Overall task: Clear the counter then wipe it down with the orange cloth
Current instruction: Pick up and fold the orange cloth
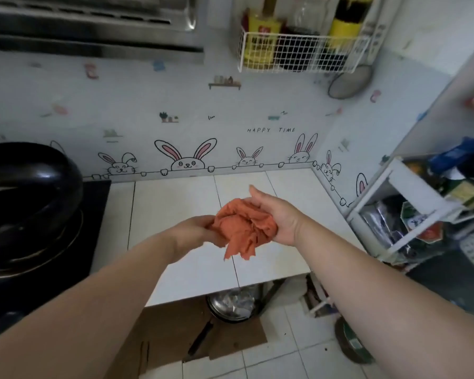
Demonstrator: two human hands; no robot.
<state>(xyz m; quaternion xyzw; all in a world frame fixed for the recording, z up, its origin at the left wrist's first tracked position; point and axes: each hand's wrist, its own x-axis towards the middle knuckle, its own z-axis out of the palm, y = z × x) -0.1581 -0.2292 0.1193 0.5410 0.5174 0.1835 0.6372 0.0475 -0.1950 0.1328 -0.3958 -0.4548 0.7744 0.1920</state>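
Now my left hand (196, 228) is pinching one edge of the orange cloth (244, 228) while my right hand (281, 214) is gripping its bunched bulk, probably gathering it into a wiping pad; it is hanging just above the surface (173, 209), apparently already cleared.

The cloth (244, 228) is plain orange. The counter (173, 214) is white tile with thin dark joints. The far wall (203, 110) is pale with pink-eared rabbits drawn in black outline. At left, the wok (30, 184) is glossy black; the far-right wire basket (298, 54) is white.
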